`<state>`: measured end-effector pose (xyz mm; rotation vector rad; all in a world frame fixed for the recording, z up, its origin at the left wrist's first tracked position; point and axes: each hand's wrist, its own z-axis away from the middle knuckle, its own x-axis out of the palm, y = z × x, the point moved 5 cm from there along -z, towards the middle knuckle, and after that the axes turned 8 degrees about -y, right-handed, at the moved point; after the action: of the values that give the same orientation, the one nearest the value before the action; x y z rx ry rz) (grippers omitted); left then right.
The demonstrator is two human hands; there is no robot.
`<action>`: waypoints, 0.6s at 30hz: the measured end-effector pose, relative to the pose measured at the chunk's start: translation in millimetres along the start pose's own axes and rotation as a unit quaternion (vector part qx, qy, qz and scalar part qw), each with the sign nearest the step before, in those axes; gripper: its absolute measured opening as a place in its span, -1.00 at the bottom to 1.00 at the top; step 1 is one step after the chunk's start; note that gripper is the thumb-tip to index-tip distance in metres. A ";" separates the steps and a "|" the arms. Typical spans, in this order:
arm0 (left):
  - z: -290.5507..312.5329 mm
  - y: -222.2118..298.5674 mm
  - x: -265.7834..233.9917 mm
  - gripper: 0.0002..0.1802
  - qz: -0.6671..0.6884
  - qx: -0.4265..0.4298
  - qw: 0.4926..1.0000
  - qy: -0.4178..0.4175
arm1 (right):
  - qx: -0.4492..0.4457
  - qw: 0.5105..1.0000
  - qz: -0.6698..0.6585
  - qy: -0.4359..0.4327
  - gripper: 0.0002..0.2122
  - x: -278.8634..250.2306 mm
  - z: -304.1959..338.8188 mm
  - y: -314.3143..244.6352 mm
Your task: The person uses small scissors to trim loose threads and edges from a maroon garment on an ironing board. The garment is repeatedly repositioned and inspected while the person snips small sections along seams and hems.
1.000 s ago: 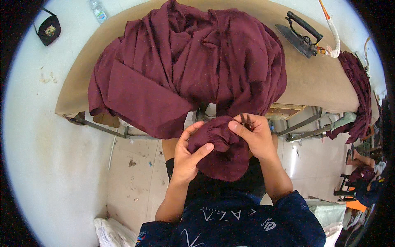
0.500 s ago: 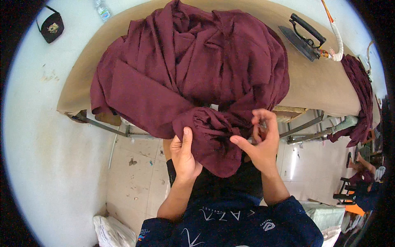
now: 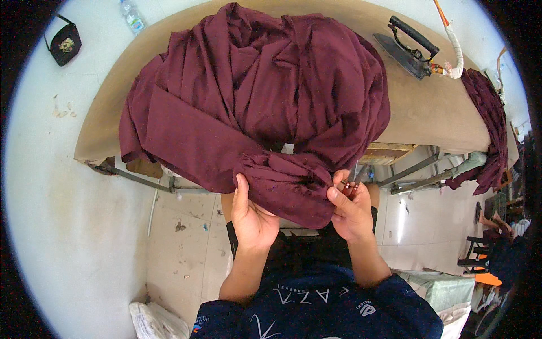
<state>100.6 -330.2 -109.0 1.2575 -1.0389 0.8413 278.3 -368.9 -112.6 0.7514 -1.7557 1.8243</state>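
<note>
A large heap of maroon cloth (image 3: 254,73) lies over the padded ironing table, and a gathered, sleeve-like end (image 3: 276,186) hangs toward me over the front edge. My left hand (image 3: 254,217) grips the left side of that end, thumb on top and fingers underneath. At its right side, my right hand (image 3: 351,212) pinches the cloth edge between thumb and forefinger. Something small and reddish-brown (image 3: 351,190) shows among the right hand's curled fingers; I cannot make out its kind.
On the tan table (image 3: 435,121), an iron (image 3: 409,48) with a wrapped cord rests at the back right. More maroon cloth (image 3: 488,124) drapes over the right end. A plastic bottle (image 3: 132,18) and black pouch (image 3: 65,44) are at far left. A white sack (image 3: 158,321) sits on the floor.
My right hand was apart from the cloth with fingers spread and now pinches its right edge. The gathered end has been drawn out flatter and wider between both hands.
</note>
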 end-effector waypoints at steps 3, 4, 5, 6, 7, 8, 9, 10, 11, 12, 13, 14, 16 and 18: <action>2.3 1.6 3.0 -0.55 0.032 -0.015 0.999 -0.023 | 0.029 0.994 -0.100 -0.042 -0.75 1.2 -5.7 5.2; 3.0 2.3 2.1 -0.55 0.033 -0.016 0.999 -0.024 | 0.044 0.988 -0.132 -0.063 -0.74 1.9 -6.3 5.4; 3.2 2.6 0.6 -0.55 0.035 -0.018 0.999 -0.024 | 0.059 0.981 -0.164 -0.083 -0.72 4.1 -7.2 5.6; 3.4 2.8 -1.1 -0.54 0.036 -0.019 0.999 -0.025 | 0.050 0.985 -0.149 -0.072 -0.71 7.7 -8.8 4.4; 3.3 4.1 -2.6 -0.55 -0.002 -0.013 1.000 -0.029 | 0.041 0.988 -0.135 -0.060 -0.69 15.9 -10.4 2.8; 3.0 5.2 -4.5 -0.56 -0.041 -0.006 0.999 -0.033 | 0.032 0.991 -0.121 -0.049 -0.67 19.7 -12.0 1.3; 2.7 6.3 -6.8 -0.57 -0.079 0.000 0.996 -0.037 | 0.055 0.987 -0.137 -0.065 -0.66 18.8 -13.7 3.4; 3.1 6.9 -13.8 -0.59 -0.133 0.004 0.991 -0.020 | 0.077 0.982 -0.153 -0.081 -0.65 14.8 -14.9 4.9; 4.8 8.1 -22.4 -0.60 -0.186 0.009 0.982 -0.004 | 0.099 0.976 -0.168 -0.096 -0.64 13.6 -15.7 6.2; 7.4 9.3 -27.4 -0.61 -0.239 0.013 0.971 0.013 | 0.103 0.974 -0.176 -0.095 -0.66 14.0 -16.9 5.7; 11.5 13.1 -25.7 -0.61 -0.294 0.027 0.954 0.056 | 0.107 0.973 -0.184 -0.092 -0.67 14.4 -18.0 5.4; 14.8 20.5 -22.7 -0.61 -0.392 0.085 0.914 0.056 | 0.111 0.971 -0.192 -0.089 -0.68 14.4 -18.3 5.5; 22.1 35.3 -14.1 -0.59 -0.570 0.198 0.796 0.053 | 0.097 0.972 -0.192 -0.092 -0.68 9.5 -18.7 4.9; 24.9 45.6 0.8 -0.52 -0.617 0.324 0.717 0.019 | 0.083 0.974 -0.185 -0.098 -0.69 5.6 -19.7 4.3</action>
<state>54.6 -348.3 -93.0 2.0795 0.3462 0.1030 270.4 -349.5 -112.2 1.2712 -1.4617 1.6977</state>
